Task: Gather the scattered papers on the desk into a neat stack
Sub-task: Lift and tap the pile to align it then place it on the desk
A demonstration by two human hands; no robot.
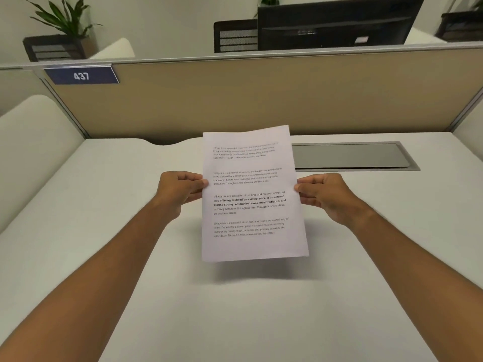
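- Head view, step: we hold the papers (252, 194) clear of the desk (104, 231), printed side up toward us, a soft shadow beneath them. We see no other sheets lying loose on the desk, so we judge the gathering done and the squaring-up in hand.
- Head view, stack: only the top sheet shows, with four blocks of print. The edges look flush; how many sheets lie under it, we cannot tell.
- Head view, left hand (180, 190): forearm reaches forward from lower left, fingers (202, 182) pinching the left long edge of the papers at about mid-height, thumb on top.
- Head view, right hand (324, 195): it mirrors the left, forearm coming in from lower right, fingers closed on the right long edge at the same height.
- Head view, surroundings: a grey cable hatch (350, 155) lies just beyond the papers to the right; the partition (261, 100) stands behind.
- Next move, our judgement: tip the papers upright, tap the lower edge on the desk to align, then lay them flat in front, well short of the hatch. The grip should ease enough to let sheets settle.
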